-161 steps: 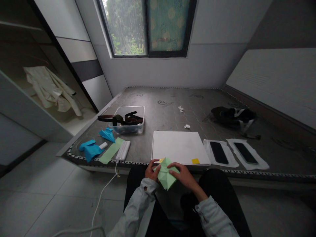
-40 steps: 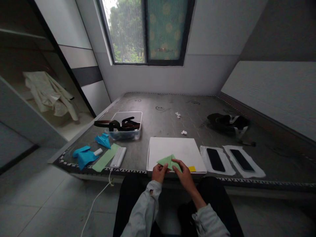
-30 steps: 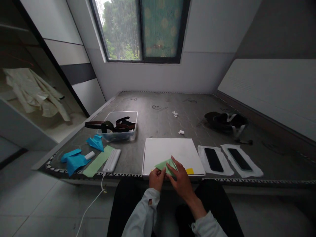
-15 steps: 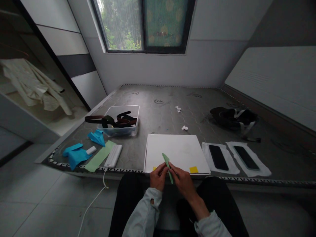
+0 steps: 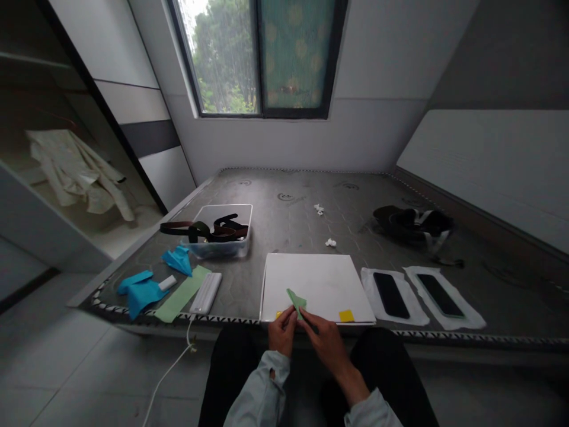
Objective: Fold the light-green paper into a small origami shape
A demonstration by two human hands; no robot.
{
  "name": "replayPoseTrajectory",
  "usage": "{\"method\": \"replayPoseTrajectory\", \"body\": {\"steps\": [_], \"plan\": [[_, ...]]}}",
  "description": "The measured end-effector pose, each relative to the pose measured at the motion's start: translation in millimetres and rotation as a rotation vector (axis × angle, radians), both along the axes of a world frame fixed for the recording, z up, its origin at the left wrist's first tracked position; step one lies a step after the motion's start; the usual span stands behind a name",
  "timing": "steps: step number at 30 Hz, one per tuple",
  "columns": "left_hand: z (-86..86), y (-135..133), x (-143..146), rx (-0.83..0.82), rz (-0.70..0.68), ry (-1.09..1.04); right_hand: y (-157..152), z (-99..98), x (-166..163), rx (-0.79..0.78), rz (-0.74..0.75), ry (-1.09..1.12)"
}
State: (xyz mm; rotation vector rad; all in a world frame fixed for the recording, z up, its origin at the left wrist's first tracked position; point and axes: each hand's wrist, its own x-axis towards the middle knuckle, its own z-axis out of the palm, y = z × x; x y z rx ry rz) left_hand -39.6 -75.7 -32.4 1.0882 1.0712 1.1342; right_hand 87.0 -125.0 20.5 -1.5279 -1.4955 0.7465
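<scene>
A folded light-green paper (image 5: 295,299) stands up narrow between my two hands at the near edge of the white board (image 5: 316,279). My left hand (image 5: 283,330) pinches its lower left side. My right hand (image 5: 325,341) pinches it from the right, fingers closed on the fold. Only the paper's upper tip shows above my fingers. Both hands hover over my lap, just in front of the grey mattress (image 5: 302,207). Two small yellow squares (image 5: 346,315) lie on the board's near edge.
On the left lie blue folded papers (image 5: 141,290), a green strip (image 5: 182,293), a white power strip (image 5: 205,292) and a clear box with belts (image 5: 219,231). Two black phones (image 5: 391,287) on white sheets sit at the right, a dark bundle (image 5: 415,222) behind them.
The green paper went from a broad flat shape held over the board to a narrow folded piece held upright between both hands. My hands stayed at the board's near edge.
</scene>
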Motion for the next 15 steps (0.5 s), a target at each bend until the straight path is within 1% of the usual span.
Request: {"method": "replayPoseTrajectory", "body": {"steps": [2,4,6,7,8,10,11,12,14,15], "plan": [[-2.5,0.1,-1.4,-0.035,0.004,-0.037,-0.8,-2.4,-1.7,0.026,0.019,-0.023],[-3.1,-0.4,-1.7,-0.060,-0.036,-0.100,-1.8,-5.1,-2.9,0.051,0.034,-0.045],[-3.4,-1.2,-1.2,-0.041,0.003,-0.124,-2.9,-7.6,-4.0,0.074,0.047,-0.075],[-4.0,-1.5,-0.8,-0.017,0.044,-0.122,-3.4,-8.8,-4.7,0.085,0.056,-0.096],[-4.9,-1.7,-0.4,0.003,0.060,-0.112,-3.8,-10.1,-5.5,0.093,0.060,-0.120],[-7.4,-1.7,0.3,0.013,0.045,-0.099,-4.4,-13.0,-7.1,0.110,0.059,-0.179],[-8.8,-1.5,0.7,0.016,0.088,-0.091,-4.3,-14.9,-7.6,0.125,0.053,-0.209],[-10.1,-1.4,1.1,0.012,0.124,-0.076,-4.0,-17.2,-7.6,0.151,0.048,-0.242],[-12.0,-1.5,2.4,0.002,0.115,-0.077,-2.2,-23.8,-6.0,0.207,0.050,-0.306],[-12.8,-1.8,3.1,0.002,0.150,-0.095,-0.6,-28.2,-4.4,0.238,0.059,-0.332]]}}
